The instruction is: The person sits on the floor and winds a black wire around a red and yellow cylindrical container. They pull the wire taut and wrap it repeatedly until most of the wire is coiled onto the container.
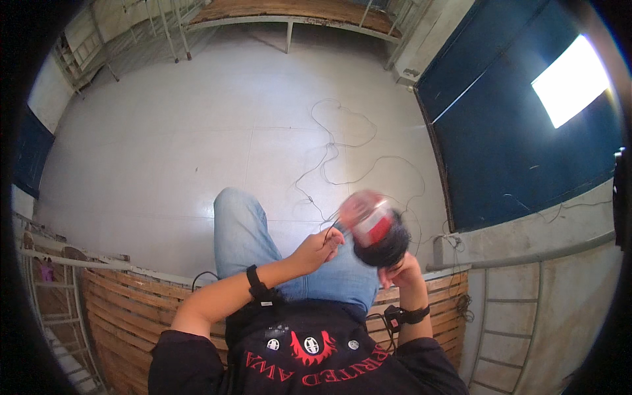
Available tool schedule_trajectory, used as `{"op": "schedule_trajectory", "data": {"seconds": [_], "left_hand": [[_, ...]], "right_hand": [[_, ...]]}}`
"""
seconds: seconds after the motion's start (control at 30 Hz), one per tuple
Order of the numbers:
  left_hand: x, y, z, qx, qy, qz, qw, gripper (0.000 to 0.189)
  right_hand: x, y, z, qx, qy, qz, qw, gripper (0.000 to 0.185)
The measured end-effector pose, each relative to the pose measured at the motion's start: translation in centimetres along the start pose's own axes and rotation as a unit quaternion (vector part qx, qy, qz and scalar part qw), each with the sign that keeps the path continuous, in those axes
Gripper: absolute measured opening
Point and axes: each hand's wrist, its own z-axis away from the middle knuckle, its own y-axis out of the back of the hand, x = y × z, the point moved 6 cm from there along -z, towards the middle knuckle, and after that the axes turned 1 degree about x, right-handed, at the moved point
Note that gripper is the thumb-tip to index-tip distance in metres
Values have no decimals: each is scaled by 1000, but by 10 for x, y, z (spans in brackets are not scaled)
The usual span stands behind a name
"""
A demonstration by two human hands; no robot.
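Over my right thigh is a rounded red, white and black object (377,229), blurred by motion, so its kind cannot be told. My right hand (402,271) grips its black lower end, and the object covers part of the fingers. My left hand (332,244) is just left of the object, its fingers closed on a thin dark cord (331,227) that runs up towards the object's red end. Both wrists wear black straps; the right one carries a small box.
Thin cable (340,183) lies in loops on the pale tiled floor. I sit on a slatted wooden bed (138,301) with metal rails. Another metal-framed bed (296,20) stands across the room. A blue door (498,123) is at right, near a ladder-like metal frame (508,299).
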Motion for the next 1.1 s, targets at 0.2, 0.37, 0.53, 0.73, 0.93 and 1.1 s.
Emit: {"op": "schedule_trajectory", "data": {"seconds": [0.2, 0.37, 0.53, 0.73, 0.93, 1.1], "left_hand": [[18, -23, 29, -12, -96, -348, 932, 37], [45, -13, 32, 58, -136, -614, 775, 22], [79, 1, 25, -5, -361, -660, 659, 9], [75, -10, 24, -28, -275, -593, 757, 19], [10, 26, -4, -19, -37, -402, 915, 36], [-24, 53, 10, -45, -57, -460, 885, 28]], "right_hand": [[9, 42, -11, 116, 16, -181, 976, 33], [15, 36, -27, 277, -24, 215, 936, 24], [24, -5, -25, 252, -66, 405, 876, 21], [-3, -17, -14, 348, -24, 706, 616, 20], [-9, 2, -9, 351, -44, 695, 626, 21], [-22, 52, 28, 447, -67, 569, 687, 17]]}}
